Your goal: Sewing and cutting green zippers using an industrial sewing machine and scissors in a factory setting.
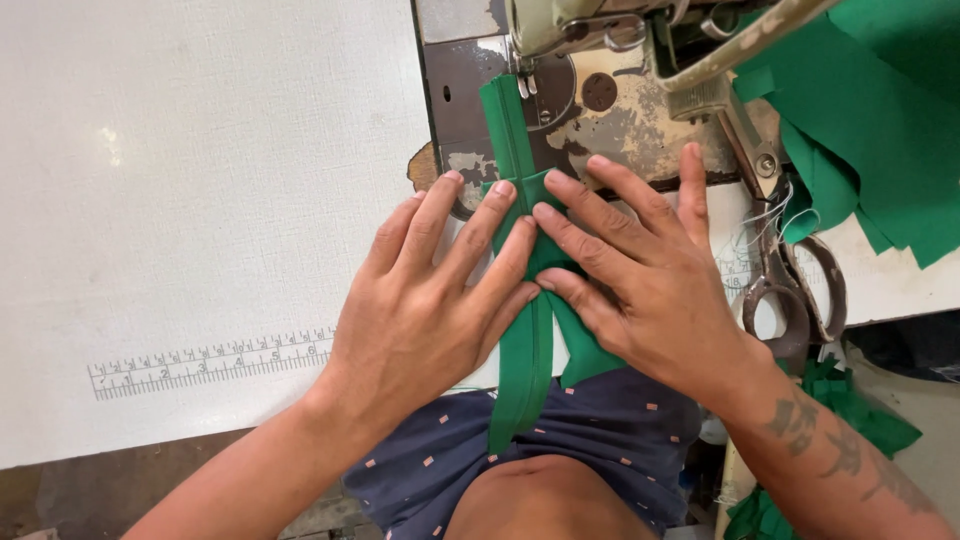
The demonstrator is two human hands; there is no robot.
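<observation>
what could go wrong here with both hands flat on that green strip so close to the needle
Fingertips lie close to the presser foot; they may get caught if the machine runs. The folded green strip hangs off the table edge into the lap, so its drag might pull it crooked. The scissors sit near the right hand and might get knocked.

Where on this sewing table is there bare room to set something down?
Bare: the white tabletop left of the machine bed, above the printed ruler. Crowded: both hands, left and right, on the green strip; scissors and piled green cloth to the right.
</observation>
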